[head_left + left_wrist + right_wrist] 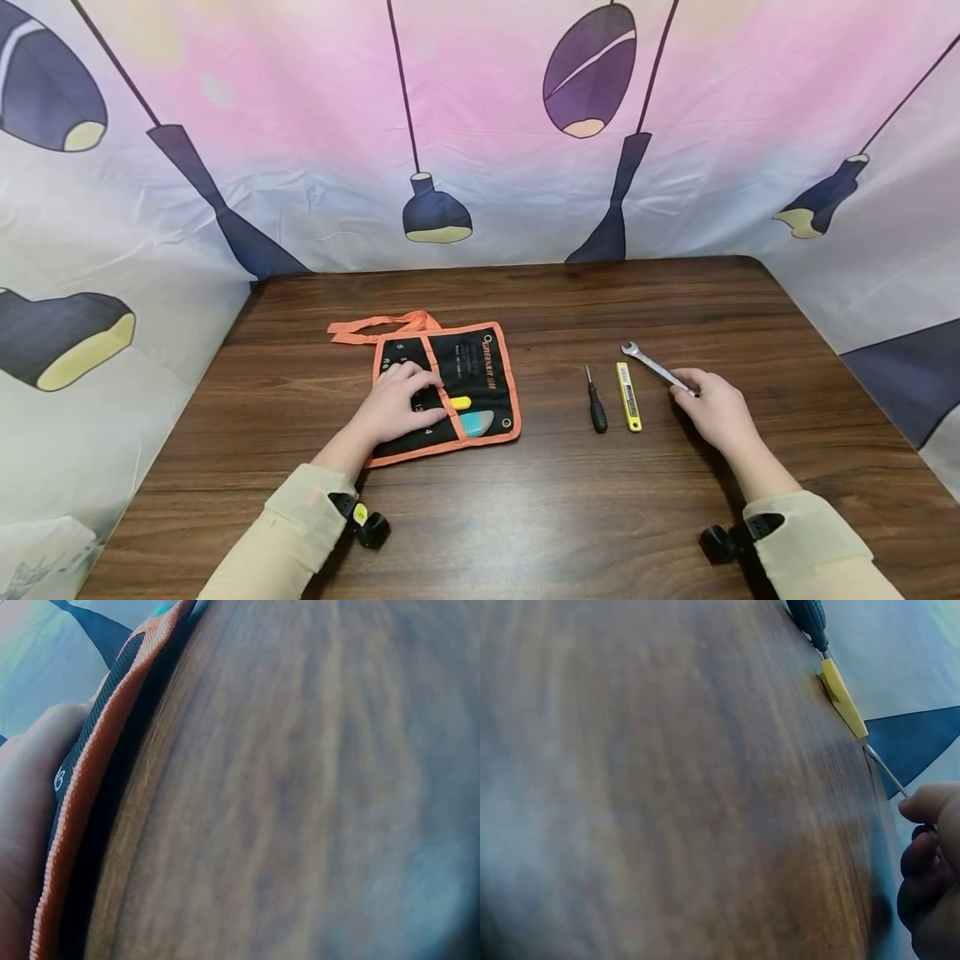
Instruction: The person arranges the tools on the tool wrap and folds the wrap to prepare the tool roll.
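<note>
A black tool pouch (465,358) with orange trim lies flat on the left of the table. My left hand (393,406) rests on its pocket side, fingers loosely spread over the printed numbers. From the pouch's pocket poke out a yellow handle end (461,402) and a teal-and-grey tool end (476,423). At the right, my right hand (716,410) pinches one end of a silver wrench (651,365) between thumb and fingers; its open jaw end points away to the left. In the right wrist view the wrench (885,771) shows as a thin shaft at the fingertips.
A screwdriver (596,408) with a black handle and a yellow utility knife (629,397) lie side by side, left of the wrench. The pouch's orange tie strap (386,325) trails behind it. A patterned cloth (510,192) hangs behind the wooden table (525,517).
</note>
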Available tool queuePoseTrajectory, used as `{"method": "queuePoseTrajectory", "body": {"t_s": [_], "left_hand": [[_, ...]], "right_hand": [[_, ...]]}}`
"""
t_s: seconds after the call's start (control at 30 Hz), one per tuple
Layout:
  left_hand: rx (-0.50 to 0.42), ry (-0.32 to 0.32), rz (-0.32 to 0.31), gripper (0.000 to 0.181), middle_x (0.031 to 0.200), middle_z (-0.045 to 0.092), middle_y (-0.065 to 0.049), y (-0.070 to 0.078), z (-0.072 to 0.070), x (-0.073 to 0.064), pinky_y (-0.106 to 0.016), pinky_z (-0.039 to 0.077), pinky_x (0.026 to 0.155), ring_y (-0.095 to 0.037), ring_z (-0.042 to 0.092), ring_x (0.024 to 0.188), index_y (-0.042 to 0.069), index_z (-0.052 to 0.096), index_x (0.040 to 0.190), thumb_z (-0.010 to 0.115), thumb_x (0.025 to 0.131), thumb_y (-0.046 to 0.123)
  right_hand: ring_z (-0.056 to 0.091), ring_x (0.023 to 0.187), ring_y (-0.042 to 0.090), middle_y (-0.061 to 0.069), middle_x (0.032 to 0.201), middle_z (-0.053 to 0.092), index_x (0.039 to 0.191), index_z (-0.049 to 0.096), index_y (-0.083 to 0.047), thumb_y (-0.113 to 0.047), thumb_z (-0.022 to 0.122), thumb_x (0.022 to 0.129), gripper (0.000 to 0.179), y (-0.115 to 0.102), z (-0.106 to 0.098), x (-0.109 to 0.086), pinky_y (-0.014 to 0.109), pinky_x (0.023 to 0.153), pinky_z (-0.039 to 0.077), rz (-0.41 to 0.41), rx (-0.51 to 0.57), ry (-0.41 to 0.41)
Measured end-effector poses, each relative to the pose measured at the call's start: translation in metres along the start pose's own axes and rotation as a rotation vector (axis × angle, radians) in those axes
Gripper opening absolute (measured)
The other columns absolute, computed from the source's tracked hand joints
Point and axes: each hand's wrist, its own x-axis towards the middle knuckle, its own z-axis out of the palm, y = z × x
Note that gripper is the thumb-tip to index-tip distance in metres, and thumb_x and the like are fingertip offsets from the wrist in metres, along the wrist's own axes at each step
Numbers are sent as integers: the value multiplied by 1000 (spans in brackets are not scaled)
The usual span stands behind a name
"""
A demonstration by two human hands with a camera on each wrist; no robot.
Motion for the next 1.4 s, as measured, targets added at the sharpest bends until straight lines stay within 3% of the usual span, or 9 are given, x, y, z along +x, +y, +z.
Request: {"method": "queuePoseTrajectory", "body": {"t_s": [0.23, 0.43, 0.7, 0.83, 1.4], "left_hand": [[-1, 0, 3, 35, 101, 52, 3, 1, 0, 0, -41, 36, 80, -17, 43, 93, 25, 65, 106, 72, 77, 44], [-2, 0, 0, 35, 100, 52, 4, 1, 0, -1, -41, 36, 80, -16, 43, 92, 25, 65, 106, 72, 77, 43], [2, 2, -1, 35, 100, 52, 4, 1, 0, 1, -40, 36, 79, -16, 43, 92, 24, 65, 106, 72, 77, 43], [5, 0, -4, 34, 100, 52, 4, 1, 0, 1, -40, 36, 79, -16, 43, 92, 24, 65, 105, 72, 77, 43], [9, 0, -9, 34, 99, 51, 4, 1, 1, 0, -39, 36, 78, -15, 42, 90, 25, 65, 105, 72, 77, 43]], "right_hand": [[58, 93, 39, 23, 106, 63, 117, 60, 0, -16, 55, 94, 29, 2, 0, -1, 53, 75, 42, 14, 44, 37], [58, 94, 39, 23, 108, 62, 119, 58, 0, -23, 54, 96, 33, 0, -1, -2, 51, 74, 42, 64, 77, 12], [54, 83, 29, 22, 108, 61, 117, 57, -1, -27, 54, 95, 34, -1, -1, 0, 37, 64, 39, 111, 133, -37], [54, 85, 29, 23, 109, 61, 118, 57, 0, -27, 54, 95, 36, -2, -2, 1, 37, 66, 39, 112, 165, -45], [51, 85, 26, 21, 102, 61, 116, 58, 3, -26, 52, 95, 36, -7, 1, 2, 36, 69, 39, 104, 264, 72]]}}
